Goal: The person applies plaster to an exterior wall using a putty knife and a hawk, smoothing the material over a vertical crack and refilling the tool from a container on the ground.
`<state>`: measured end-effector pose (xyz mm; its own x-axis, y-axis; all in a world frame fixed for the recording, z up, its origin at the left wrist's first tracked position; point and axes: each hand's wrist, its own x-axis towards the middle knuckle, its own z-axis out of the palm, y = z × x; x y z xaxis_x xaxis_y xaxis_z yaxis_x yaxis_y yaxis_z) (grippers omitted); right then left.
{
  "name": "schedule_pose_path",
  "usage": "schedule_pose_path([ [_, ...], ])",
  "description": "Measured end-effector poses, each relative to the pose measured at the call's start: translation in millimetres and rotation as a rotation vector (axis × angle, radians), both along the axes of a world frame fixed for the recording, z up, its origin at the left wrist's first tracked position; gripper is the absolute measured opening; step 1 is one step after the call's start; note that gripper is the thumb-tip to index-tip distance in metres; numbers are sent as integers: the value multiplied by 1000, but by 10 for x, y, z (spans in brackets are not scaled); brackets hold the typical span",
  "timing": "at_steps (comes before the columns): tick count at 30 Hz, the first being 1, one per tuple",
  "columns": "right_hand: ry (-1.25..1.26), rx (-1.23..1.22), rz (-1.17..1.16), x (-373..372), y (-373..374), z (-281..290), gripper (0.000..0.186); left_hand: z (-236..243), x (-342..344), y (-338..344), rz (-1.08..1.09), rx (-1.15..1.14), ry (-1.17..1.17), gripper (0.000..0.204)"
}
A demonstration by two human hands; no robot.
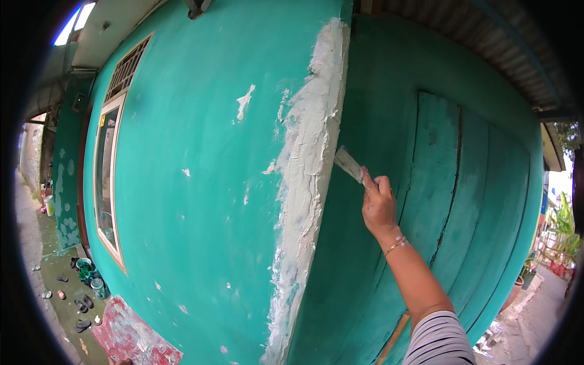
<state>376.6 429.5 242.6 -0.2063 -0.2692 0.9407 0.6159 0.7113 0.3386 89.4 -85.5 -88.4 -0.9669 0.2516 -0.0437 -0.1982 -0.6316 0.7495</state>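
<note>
My right hand (378, 205) is closed round a putty knife (348, 164), its blade smeared with white. The blade points up and left, close to the right edge of a rough white putty strip (304, 158) along the corner of the green wall (201, 134). At the lower left is a flat red board (134, 333) coated with whitish putty. Just the fingertips of my left hand (120, 362) show, on the board's lower edge; the rest of that hand is out of the picture.
A cream-framed window (111, 176) is set in the wall at the left. On the ground there lie several dark sandals (83, 307) by small paint-stained buckets (98, 286). Green wooden panels (435, 158) cover the shaded side wall, with a wooden stick (394, 337) low against it. Plants (564, 219) stand far right.
</note>
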Motion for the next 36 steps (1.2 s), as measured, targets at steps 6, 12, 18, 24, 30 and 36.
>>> schedule_pose_path([
  [6,61,-299,520,227,-453,363,32,-150,-343,-121,34,85,-35,6],
  [12,94,-177,315,25,-704,1178,41,-54,-413,84,-17,110,-77,3],
  [18,-129,-181,59,-515,-700,580,64,33,-444,107,27,162,-100,14],
  [24,-200,-408,447,-406,-1282,-69,62,-71,-508,-192,64,129,-76,26],
  [30,-70,88,4,-167,-1241,960,68,-134,-634,-289,-28,101,-40,27],
  [36,-159,283,-126,-302,-831,1066,67,276,-471,-22,91,74,-171,26],
])
